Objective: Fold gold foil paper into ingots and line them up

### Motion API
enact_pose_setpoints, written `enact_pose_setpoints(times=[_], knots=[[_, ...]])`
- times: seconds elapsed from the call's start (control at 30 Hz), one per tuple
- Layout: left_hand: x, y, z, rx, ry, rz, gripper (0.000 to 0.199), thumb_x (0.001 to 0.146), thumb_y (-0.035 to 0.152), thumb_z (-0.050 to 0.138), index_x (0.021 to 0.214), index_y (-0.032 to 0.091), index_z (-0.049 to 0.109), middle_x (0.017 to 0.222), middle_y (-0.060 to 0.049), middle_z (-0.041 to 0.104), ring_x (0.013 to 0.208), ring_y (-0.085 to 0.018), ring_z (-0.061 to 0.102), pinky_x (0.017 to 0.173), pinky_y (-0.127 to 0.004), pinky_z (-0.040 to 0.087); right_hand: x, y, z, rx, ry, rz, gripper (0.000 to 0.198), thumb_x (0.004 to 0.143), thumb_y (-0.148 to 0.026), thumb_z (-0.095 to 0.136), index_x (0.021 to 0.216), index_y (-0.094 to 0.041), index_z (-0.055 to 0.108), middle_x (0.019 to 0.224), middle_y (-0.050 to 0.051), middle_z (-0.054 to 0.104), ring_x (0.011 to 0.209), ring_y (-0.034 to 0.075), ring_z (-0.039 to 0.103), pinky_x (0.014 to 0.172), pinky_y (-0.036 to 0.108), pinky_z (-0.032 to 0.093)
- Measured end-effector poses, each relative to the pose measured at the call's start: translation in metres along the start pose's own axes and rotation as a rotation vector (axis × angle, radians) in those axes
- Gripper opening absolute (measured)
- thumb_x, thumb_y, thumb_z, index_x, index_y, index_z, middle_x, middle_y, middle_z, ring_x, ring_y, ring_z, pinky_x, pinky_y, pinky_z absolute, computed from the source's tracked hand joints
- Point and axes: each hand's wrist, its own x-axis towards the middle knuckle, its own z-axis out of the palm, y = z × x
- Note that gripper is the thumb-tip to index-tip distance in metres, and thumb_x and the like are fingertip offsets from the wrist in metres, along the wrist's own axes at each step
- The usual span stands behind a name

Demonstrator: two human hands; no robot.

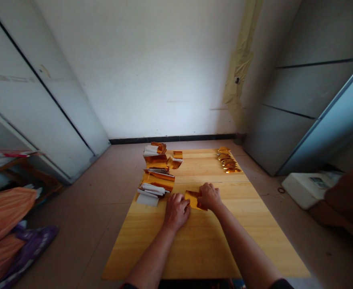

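A sheet of shiny gold foil paper (192, 199) lies on the wooden table between my two hands. The left edge of the sheet is pinched by the bent fingers of my left hand (177, 210). My right hand (209, 196) is closed over its right side, where the foil looks darker and seems to curl up. Fingers cover both ends, so any fold there is hidden. To the left of my hands, loose stacks of gold foil sheets (161, 180) with white backs are spread out. A row of folded gold pieces (228, 161) rests at the far right of the table.
The wooden table (206, 249) stands on a tiled floor, with a white wall (164, 72) behind it. A grey cabinet (297, 92) and a white box (304, 188) are on the right. Orange cloth (8, 216) and a purple bag (33, 249) lie at the left.
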Motion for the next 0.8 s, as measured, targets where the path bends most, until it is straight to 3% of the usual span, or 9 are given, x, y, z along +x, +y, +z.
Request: enact_pose_setpoints(times=[0.17, 0.27, 0.4, 0.47, 0.6, 0.8], knots=[[0.000, -0.002, 0.004, -0.057, 0.027, 0.000, 0.016, 0.080, 0.023, 0.054, 0.086, 0.022, 0.068, 0.089, -0.006, 0.057, 0.091, -0.021, 0.051, 0.082, -0.035, 0.040, 0.001, -0.001, 0.005, 0.103, 0.034, -0.023, 0.008, 0.069, -0.017, 0.056, 0.075, -0.019, 0.061, 0.084, 0.007, 0.064, 0.083, 0.020, 0.055, 0.069, 0.029, 0.036], [0.001, -0.007, 0.011, -0.212, 0.112, -0.021, 0.018, 0.079, 0.020, 0.053, 0.092, 0.021, 0.065, 0.102, -0.007, 0.059, 0.099, -0.021, 0.053, 0.089, -0.036, 0.042, 0.003, 0.005, 0.014, 0.382, 0.044, -0.070, 0.006, 0.069, -0.019, 0.057, 0.074, -0.020, 0.057, 0.069, 0.000, 0.060, 0.067, 0.014, 0.053, 0.063, 0.024, 0.036], [0.006, -0.012, 0.021, -0.568, 0.266, -0.294, 0.035, 0.078, 0.025, 0.053, 0.112, 0.017, 0.055, 0.104, -0.009, 0.062, 0.095, -0.019, 0.059, 0.085, -0.035, 0.047, 0.001, 0.015, 0.025, 0.866, 0.003, -0.138, 0.022, 0.061, -0.020, 0.058, 0.083, -0.020, 0.053, 0.070, -0.004, 0.057, 0.064, 0.012, 0.053, 0.058, 0.022, 0.038], [0.010, -0.013, 0.023, -0.739, 0.257, -0.401, 0.039, 0.077, 0.029, 0.054, 0.114, 0.016, 0.054, 0.098, -0.008, 0.065, 0.086, -0.018, 0.062, 0.079, -0.032, 0.050, -0.002, 0.019, 0.028, 1.019, -0.031, -0.126, 0.032, 0.058, -0.021, 0.058, 0.090, -0.020, 0.052, 0.073, -0.004, 0.057, 0.063, 0.012, 0.052, 0.057, 0.022, 0.039], [0.019, -0.010, 0.022, -0.854, 0.090, -0.420, 0.027, 0.077, 0.036, 0.052, 0.083, 0.014, 0.066, 0.076, -0.006, 0.067, 0.072, -0.016, 0.061, 0.067, -0.026, 0.048, -0.007, 0.023, 0.031, 1.102, -0.049, -0.122, 0.031, 0.057, -0.023, 0.060, 0.087, -0.020, 0.053, 0.074, -0.003, 0.058, 0.064, 0.012, 0.053, 0.057, 0.023, 0.041], [0.022, -0.006, 0.019, -0.868, 0.098, -0.500, 0.030, 0.071, 0.043, 0.055, 0.067, 0.014, 0.064, 0.058, 0.001, 0.058, 0.057, -0.012, 0.052, 0.053, -0.021, 0.037, -0.008, 0.023, 0.039, 1.209, 0.007, -0.134, 0.026, 0.063, -0.035, 0.064, 0.083, -0.020, 0.055, 0.073, -0.003, 0.057, 0.065, 0.012, 0.053, 0.060, 0.023, 0.042]])
